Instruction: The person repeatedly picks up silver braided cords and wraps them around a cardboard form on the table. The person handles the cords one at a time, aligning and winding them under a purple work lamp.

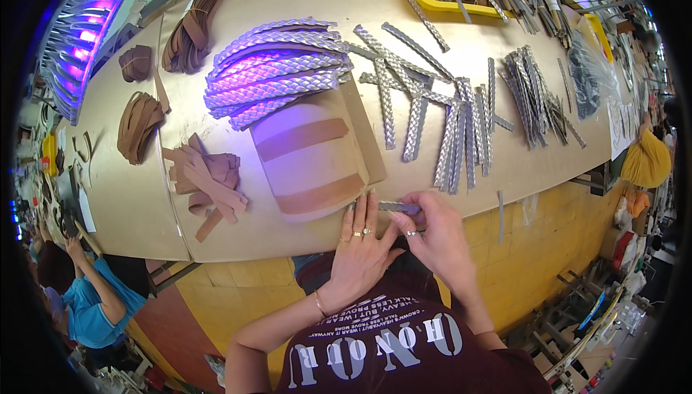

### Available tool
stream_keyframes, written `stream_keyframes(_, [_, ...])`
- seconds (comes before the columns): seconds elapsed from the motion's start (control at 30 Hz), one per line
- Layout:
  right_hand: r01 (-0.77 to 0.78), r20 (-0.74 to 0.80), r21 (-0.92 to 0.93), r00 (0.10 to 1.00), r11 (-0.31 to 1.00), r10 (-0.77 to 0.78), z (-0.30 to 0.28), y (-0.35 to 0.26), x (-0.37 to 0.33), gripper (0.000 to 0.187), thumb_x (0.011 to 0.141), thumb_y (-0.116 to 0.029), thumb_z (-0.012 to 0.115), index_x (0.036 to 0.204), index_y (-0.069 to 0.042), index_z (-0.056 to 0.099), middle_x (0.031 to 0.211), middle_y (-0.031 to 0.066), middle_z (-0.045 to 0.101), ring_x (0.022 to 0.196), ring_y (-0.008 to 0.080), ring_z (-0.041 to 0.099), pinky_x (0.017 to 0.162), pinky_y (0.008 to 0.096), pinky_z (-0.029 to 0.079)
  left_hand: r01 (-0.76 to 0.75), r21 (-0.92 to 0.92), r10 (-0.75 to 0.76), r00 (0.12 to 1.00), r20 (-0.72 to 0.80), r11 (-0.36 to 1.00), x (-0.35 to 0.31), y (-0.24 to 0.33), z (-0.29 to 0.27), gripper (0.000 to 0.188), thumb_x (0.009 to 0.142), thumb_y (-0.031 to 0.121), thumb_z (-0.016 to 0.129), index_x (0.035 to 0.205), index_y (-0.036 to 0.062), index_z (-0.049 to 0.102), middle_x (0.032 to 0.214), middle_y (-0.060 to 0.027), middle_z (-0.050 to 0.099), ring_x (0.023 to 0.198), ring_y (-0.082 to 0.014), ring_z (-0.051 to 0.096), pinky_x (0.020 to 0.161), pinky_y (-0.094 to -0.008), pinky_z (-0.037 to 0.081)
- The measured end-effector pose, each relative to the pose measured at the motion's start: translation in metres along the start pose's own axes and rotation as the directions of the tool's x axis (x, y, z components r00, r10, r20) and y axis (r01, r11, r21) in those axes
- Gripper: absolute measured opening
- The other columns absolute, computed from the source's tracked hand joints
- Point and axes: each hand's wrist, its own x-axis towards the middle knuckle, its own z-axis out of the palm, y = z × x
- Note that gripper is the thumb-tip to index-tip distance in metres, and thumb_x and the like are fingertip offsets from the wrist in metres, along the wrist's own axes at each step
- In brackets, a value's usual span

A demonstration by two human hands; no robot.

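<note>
The ends of the short braided strip (400,208) are hard to make out: its right end disappears into the fingers of the right hand (436,232), and its left end stops by the left hand's (364,257) fingertips, where contact is unclear. What shows is narrow and flat, a plain grey face with a pale silvery plait along the far edge, lying just right of the tan board's (310,163) near right corner. The right hand pinches it between thumb and fingers; the left hand has its fingers stretched out to that same corner, and whether it grips anything I cannot tell. The far part of the board is hidden under a pile of silver braided straps (277,69), washed violet by light, while two brown strips (303,139) cross its bare part. Right of the board, loose braided strips (461,134) overlap, covering parts of one another. Left of it lies a tangle of brown strips (209,178). Beyond it to the right, a yellow-rimmed tray (454,8) is cut off by the upper edge.
</note>
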Motion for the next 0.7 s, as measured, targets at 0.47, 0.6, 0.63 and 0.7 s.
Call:
stream_keyframes(0.47, [0.154,-0.126,0.196,0.983,0.968,-0.131,0.006,0.005,-0.004,0.034,0.092,-0.004,0.061,0.125,-0.006,0.053,0.083,0.0130,0.065,0.072,0.0279,0.066,0.065,0.0381,0.051,-0.003,0.008,0.003,1.000,0.019,1.000,-0.001,0.001,0.002,0.077,0.084,0.044,0.066,0.148,0.0118,0.040,0.154,-0.0348,0.023,0.145,-0.0476,0.019,0.119,-0.0549,0.014])
stream_keyframes(0.6, [0.094,-0.130,0.154,0.989,0.984,-0.074,0.007,0.020,-0.003,0.032,0.090,-0.004,0.064,0.120,-0.006,0.054,0.082,0.0128,0.065,0.073,0.0303,0.066,0.065,0.0382,0.051,-0.022,0.009,0.022,1.000,-0.004,1.000,0.000,0.000,-0.003,0.080,0.078,0.048,0.073,0.144,0.0121,0.046,0.152,-0.0366,0.023,0.144,-0.0493,0.022,0.118,-0.0546,0.018])
stream_keyframes(0.63, [0.089,-0.142,0.146,0.987,0.985,-0.069,0.008,0.022,-0.004,0.031,0.090,-0.004,0.064,0.119,-0.006,0.054,0.082,0.0131,0.065,0.073,0.0307,0.066,0.065,0.0383,0.051,-0.026,0.009,0.026,1.000,-0.008,1.000,0.000,0.000,-0.003,0.081,0.078,0.048,0.073,0.144,0.0105,0.045,0.152,-0.0366,0.023,0.143,-0.0494,0.023,0.117,-0.0547,0.018])
stream_keyframes(0.7, [0.085,-0.169,0.130,0.984,0.988,-0.062,0.010,0.022,-0.005,0.030,0.089,-0.003,0.064,0.118,-0.006,0.054,0.081,0.0138,0.065,0.073,0.0316,0.066,0.065,0.0385,0.051,-0.032,-0.001,0.032,0.999,-0.015,0.999,0.000,-0.001,-0.004,0.083,0.079,0.049,0.072,0.144,0.0072,0.043,0.152,-0.0367,0.023,0.143,-0.0495,0.023,0.117,-0.0549,0.019])
